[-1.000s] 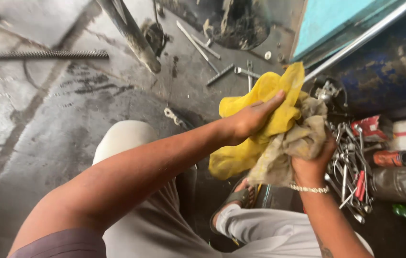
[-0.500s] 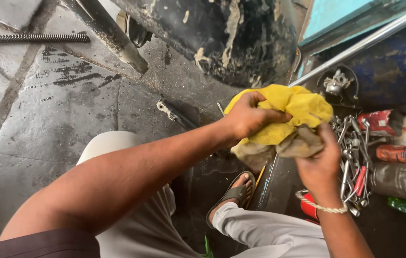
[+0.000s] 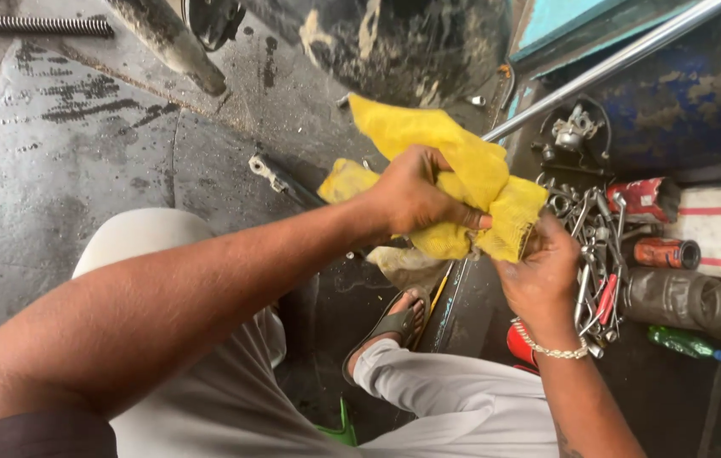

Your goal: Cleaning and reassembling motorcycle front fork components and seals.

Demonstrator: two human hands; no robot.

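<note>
The left hand [image 3: 415,191] is clenched around a yellow cloth [image 3: 462,182], bunching it against the right hand [image 3: 538,271], whose fingers also grip the cloth's lower edge. The cloth sits between both hands, above a sandalled foot [image 3: 390,326]. The right hand looks grimy, so the wiping seems only partly done. Just right lies a heap of spanners [image 3: 594,246], with two cans [image 3: 666,253] on the stained floor [image 3: 80,153].

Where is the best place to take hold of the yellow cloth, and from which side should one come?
Probably the free upper corner of the yellow cloth, coming from above. That flap sticks up clear of both hands, while the middle is bunched under the left hand and the lower end is pinched by the right hand. The spanners crowd the right side.
</note>
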